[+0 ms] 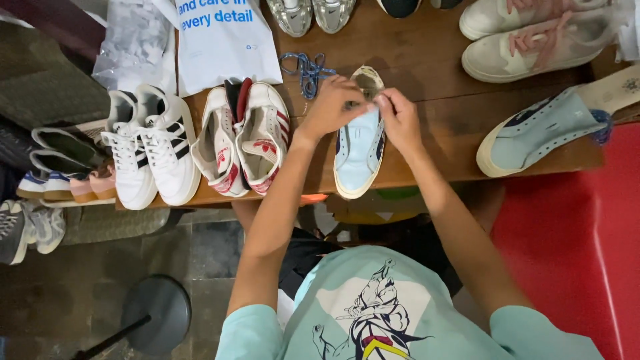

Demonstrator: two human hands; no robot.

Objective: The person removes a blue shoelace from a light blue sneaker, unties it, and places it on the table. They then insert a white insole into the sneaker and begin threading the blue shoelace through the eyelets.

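Lying unlaced on the wooden table (433, 73), a pale blue sneaker (359, 157) is pinched at its tongue by left hand (331, 107) and right hand (399, 117), blue laces (308, 70) untouched beyond.

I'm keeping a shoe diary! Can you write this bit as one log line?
left hand: on blue shoe | right hand: on its tongue | blue lace: loose on table | second blue shoe: apart, right

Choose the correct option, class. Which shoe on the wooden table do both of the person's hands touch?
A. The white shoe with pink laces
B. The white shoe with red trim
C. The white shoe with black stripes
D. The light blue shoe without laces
D: the left hand and right hand meet at the opening of the light blue shoe, which has no laces.
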